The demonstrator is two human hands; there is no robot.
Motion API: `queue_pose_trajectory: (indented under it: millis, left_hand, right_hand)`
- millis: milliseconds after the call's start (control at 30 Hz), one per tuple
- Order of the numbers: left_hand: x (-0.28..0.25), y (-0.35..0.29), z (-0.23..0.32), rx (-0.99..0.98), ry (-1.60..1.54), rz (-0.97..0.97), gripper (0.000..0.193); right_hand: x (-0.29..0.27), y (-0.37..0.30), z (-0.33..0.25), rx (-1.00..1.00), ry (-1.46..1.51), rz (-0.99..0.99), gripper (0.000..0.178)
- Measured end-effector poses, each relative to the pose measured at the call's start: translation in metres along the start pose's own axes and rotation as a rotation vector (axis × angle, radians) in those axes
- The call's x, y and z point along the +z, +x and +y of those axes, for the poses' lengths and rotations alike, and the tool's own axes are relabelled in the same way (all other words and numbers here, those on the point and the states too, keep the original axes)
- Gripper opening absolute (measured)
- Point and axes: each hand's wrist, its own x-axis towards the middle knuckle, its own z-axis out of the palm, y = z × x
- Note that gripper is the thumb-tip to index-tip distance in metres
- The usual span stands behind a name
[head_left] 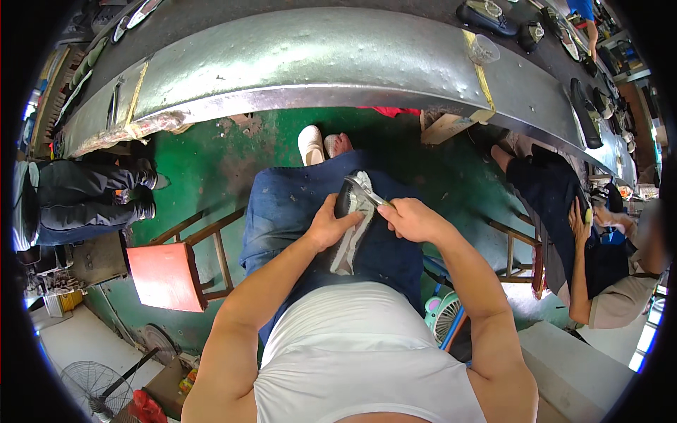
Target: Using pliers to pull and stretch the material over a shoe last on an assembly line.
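Note:
A shoe lies sole-up above my lap, its dark upper folded in around a grey-and-white underside. My left hand is closed round its left side, with the thumb pressed across the underside. My right hand grips the handle of a metal hand tool that looks like lasting pincers. The tool's head meets the shoe's rim near the far end. My fingers hide most of the handle.
A metal-edged workbench curves across the front, with dark shoes on top and a clear cup on its edge. A red-topped stool stands left, and a small green fan is near my right hip. People are at both sides.

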Motion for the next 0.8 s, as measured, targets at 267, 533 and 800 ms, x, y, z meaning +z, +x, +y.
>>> queue_pose_trajectory:
  millis: [267,533,800]
  left_hand:
    - [-0.018,-0.007,-0.003,0.229,-0.011,0.125,0.061]
    - [-0.12,-0.012,0.271,0.541,0.278,0.265,0.06]
    - [-0.205,0.187,0.437,0.552,1.75,0.676,0.07]
  right_hand:
    - [-0.076,-0.007,-0.043,-0.362,-0.145,0.365,0.036]
    - [-0.215,0.108,-0.079,-0.604,-0.5,0.96,0.042]
    - [-0.284,0.222,-0.064,-0.393,-0.406,0.994,0.04]
